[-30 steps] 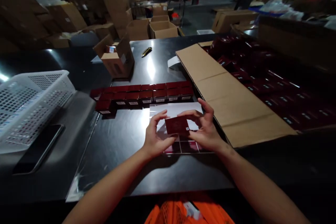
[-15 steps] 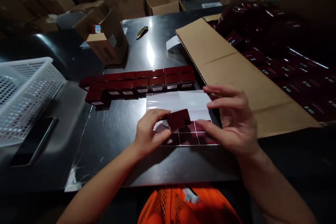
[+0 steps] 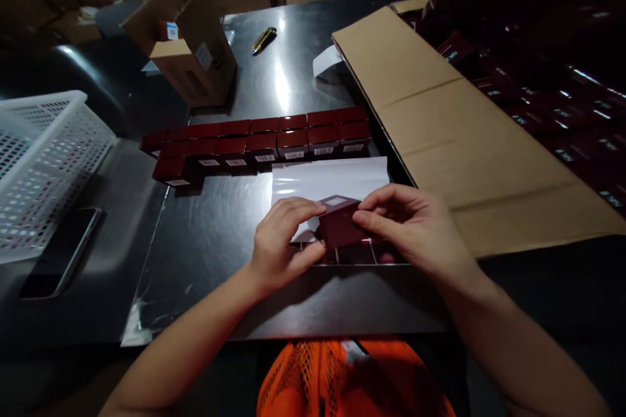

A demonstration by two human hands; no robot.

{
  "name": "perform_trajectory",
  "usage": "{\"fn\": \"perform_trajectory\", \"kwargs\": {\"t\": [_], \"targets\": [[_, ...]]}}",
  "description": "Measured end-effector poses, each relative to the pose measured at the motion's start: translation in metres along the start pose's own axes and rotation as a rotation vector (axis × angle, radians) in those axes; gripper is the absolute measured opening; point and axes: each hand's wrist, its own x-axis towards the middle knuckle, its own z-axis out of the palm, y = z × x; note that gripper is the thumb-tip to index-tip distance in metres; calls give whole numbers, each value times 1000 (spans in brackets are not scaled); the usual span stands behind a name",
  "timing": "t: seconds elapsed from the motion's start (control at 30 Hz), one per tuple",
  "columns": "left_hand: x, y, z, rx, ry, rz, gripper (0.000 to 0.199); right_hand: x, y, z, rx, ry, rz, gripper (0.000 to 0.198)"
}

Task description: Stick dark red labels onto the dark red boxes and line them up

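My left hand [image 3: 283,238] holds a small dark red box [image 3: 341,228] between thumb and fingers at its left end. A pale label shows on the box's upper side. The thumb and curled fingers of my right hand [image 3: 408,225] are closed at the box's right edge; whether a sticker is also between them I cannot tell. Under the box lies a sheet of dark red stickers [image 3: 356,254] in a grid, partly hidden by the box and hands. Its white backing [image 3: 332,174] shows beyond. Behind the sheet stand rows of dark red boxes [image 3: 264,143] with barcode labels.
A cardboard flap [image 3: 415,104] slants along the right, beside many dark red boxes [image 3: 562,104]. At left are a white basket [image 3: 59,163] and a phone [image 3: 61,254]. A small open carton [image 3: 195,68] and a yellow-black utility knife [image 3: 264,41] sit farther back.
My right hand has moved left from beside the sticker sheet and closed at the box's right edge. The box has tilted, showing its label. The camera view has shifted slightly.
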Motion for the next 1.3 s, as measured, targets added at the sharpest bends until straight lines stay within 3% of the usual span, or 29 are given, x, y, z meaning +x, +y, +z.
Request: {"fn": "perform_trajectory", "kwargs": {"t": [1.07,1.3], "targets": [[1,1,0,-21,6,48,38,1,2,-2,-61,1,-27,29],[2,2,-1,-37,1,55,41,-3,7,0,-218,56,-126,32]]}}
